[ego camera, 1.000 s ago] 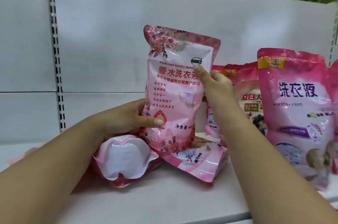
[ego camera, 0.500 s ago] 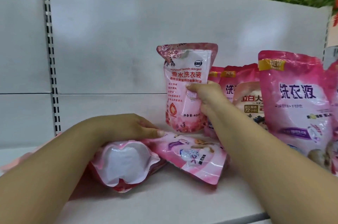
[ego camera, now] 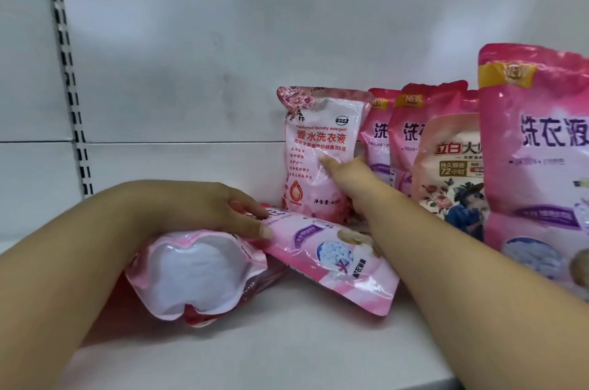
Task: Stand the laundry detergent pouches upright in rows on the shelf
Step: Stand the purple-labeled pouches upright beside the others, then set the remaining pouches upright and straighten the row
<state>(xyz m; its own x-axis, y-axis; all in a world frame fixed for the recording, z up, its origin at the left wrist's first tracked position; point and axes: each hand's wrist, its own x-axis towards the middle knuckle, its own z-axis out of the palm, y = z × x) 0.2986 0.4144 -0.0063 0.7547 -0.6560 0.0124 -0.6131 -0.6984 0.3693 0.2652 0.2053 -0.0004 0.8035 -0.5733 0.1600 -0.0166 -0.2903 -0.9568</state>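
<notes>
A pale pink floral detergent pouch [ego camera: 314, 147] stands upright against the shelf's back wall, and my right hand [ego camera: 345, 177] grips its right side. My left hand [ego camera: 220, 208] rests palm down on a pink pouch lying flat [ego camera: 334, 265], fingers touching its top end. In front of that hand lies another pouch [ego camera: 194, 275], its white bottom turned toward me. Right of the floral pouch stand two dark pink pouches [ego camera: 417, 134], a peach-coloured pouch [ego camera: 452, 172] and a large pink pouch [ego camera: 538, 150] nearest me.
The white shelf board [ego camera: 287, 348] runs to its front edge at the lower right. A white back panel [ego camera: 223, 55] closes the rear, with a slotted upright [ego camera: 68, 77] at the left. Green leaves show above the top right corner.
My right hand has carried the floral pouch back and down until it stands at the back wall. My left hand has let go of it and dropped onto the flat pink pouch.
</notes>
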